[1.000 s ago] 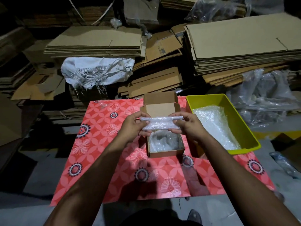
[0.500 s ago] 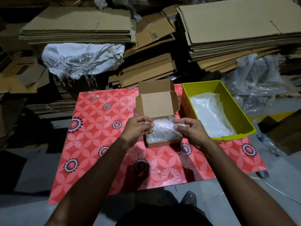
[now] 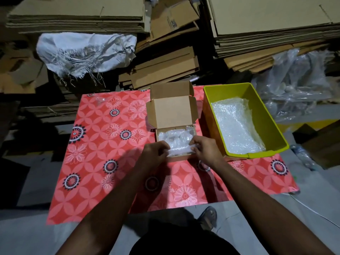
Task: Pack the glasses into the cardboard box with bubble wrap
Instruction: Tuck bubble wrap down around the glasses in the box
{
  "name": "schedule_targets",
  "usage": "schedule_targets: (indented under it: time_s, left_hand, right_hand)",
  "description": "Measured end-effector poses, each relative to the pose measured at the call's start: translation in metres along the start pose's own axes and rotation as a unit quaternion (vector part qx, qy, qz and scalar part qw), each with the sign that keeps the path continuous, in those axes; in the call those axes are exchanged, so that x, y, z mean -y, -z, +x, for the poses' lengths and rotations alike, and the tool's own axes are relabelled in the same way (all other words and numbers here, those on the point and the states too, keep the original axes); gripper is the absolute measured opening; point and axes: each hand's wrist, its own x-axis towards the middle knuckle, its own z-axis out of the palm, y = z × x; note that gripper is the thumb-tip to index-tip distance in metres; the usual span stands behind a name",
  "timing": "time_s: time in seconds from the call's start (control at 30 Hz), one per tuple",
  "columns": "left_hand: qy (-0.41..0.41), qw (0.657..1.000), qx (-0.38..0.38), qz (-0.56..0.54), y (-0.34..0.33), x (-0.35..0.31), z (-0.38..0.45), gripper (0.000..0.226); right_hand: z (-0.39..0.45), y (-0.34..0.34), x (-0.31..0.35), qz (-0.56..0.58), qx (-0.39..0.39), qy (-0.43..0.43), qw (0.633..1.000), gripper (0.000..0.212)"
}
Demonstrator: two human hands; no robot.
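Both hands on it: my left hand [image 3: 153,153] and right hand [image 3: 206,150] each pinch an end of the bubble-wrapped bundle [image 3: 179,150], grip closed on the wrap, right at the near edge of the open cardboard box [image 3: 171,111]. More wrapped pieces [image 3: 175,136] sit inside. Yellow bin [image 3: 265,116] just beside, on the red floral mat [image 3: 103,144].
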Motion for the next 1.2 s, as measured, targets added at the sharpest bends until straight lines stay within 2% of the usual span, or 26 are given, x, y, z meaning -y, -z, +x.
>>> schedule_targets:
  time_s: [0.07,0.17,0.3,0.37,0.43,0.5,0.57,0.7,0.77,0.87,1.0,1.2]
  left_hand:
    - [-0.020,0.999,-0.018,0.048,-0.005,0.000,0.002,0.019]
    - [-0.027,0.997,-0.031,0.062,-0.008,-0.004,0.018,0.020]
    - [-0.102,0.989,-0.016,0.108,-0.017,-0.019,0.061,0.022]
    - [-0.102,0.990,0.009,0.100,-0.023,-0.031,0.085,0.020]
    - [-0.093,0.990,0.041,0.098,-0.034,-0.040,0.104,0.021]
    - [-0.090,0.990,0.061,0.092,-0.046,-0.043,0.114,0.024]
    - [-0.064,0.995,0.043,0.062,-0.054,-0.039,0.115,0.028]
    - [-0.027,0.992,-0.122,0.024,-0.063,-0.030,0.096,0.023]
    - [-0.061,0.993,-0.094,0.042,-0.065,-0.021,0.087,0.019]
    - [-0.101,0.993,-0.015,0.068,-0.069,-0.004,0.080,0.029]
    - [-0.090,0.995,-0.024,0.038,-0.075,-0.002,0.076,0.041]
    - [-0.072,0.996,-0.053,0.022,-0.074,0.002,0.074,0.039]
  right_hand:
    - [0.000,-0.001,-0.003,-0.022,-0.005,0.012,1.000,0.021]
    - [-0.007,0.001,-0.006,-0.041,-0.037,0.017,0.998,0.016]
    - [-0.024,0.003,-0.008,-0.073,-0.100,0.019,0.992,0.013]
    - [-0.026,0.002,-0.008,-0.085,-0.112,0.008,0.990,0.026]
    - [-0.024,0.000,-0.007,-0.100,-0.093,-0.010,0.991,0.052]
    - [-0.021,-0.001,-0.007,-0.114,-0.064,-0.023,0.991,0.063]
    - [-0.019,-0.002,-0.007,-0.126,-0.037,-0.038,0.991,0.059]
    - [-0.015,-0.005,-0.004,-0.139,-0.041,-0.076,0.987,0.050]
    - [-0.010,-0.008,0.000,-0.145,-0.041,-0.083,0.985,0.048]
    - [-0.001,-0.011,0.006,-0.160,-0.033,-0.083,0.983,0.040]
    - [0.011,-0.018,0.016,-0.208,0.001,-0.082,0.975,0.027]
    - [0.019,-0.019,0.019,-0.316,0.029,-0.078,0.945,0.026]
